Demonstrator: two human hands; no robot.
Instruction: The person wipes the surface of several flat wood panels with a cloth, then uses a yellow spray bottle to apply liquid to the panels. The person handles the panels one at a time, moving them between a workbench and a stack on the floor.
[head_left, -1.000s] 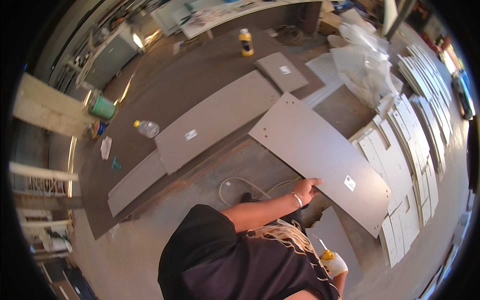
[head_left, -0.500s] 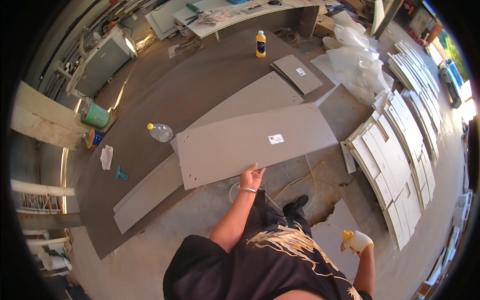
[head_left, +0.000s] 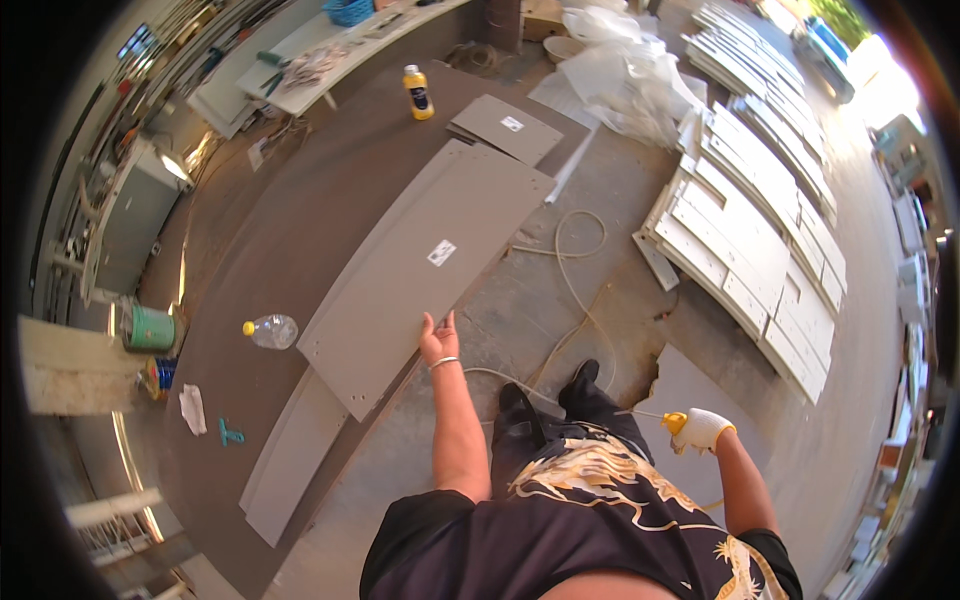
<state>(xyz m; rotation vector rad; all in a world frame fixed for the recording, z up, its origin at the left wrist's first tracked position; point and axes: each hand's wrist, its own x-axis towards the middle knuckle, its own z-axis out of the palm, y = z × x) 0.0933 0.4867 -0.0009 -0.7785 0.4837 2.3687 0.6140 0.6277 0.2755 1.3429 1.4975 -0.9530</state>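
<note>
My bare left hand (head_left: pixel 438 342), with a bangle at the wrist, holds the near edge of a long grey panel (head_left: pixel 400 285). This panel has a white label and small holes near its ends, and it rests on another long grey board (head_left: pixel 290 455). In a white work glove, my right hand (head_left: pixel 700 431) is closed around the yellow handle of a screwdriver (head_left: pixel 674 422). The screwdriver's thin shaft points left, above my legs. Past the panel's far end lie smaller grey boards (head_left: pixel 508 128), the top one labelled.
The brown worktable (head_left: pixel 260 240) also bears a clear bottle (head_left: pixel 272 331), a yellow bottle (head_left: pixel 418 93), a white cloth (head_left: pixel 192 409) and a teal scraper (head_left: pixel 230 432). A hose (head_left: pixel 560 255) loops over the floor. White panels (head_left: pixel 740 240) lie in rows at right, near plastic wrap (head_left: pixel 630 80).
The long panel has swung round and come down, now lying along the board beneath it. My left hand moved left with its edge. The screwdriver now shows more clearly in my right hand.
</note>
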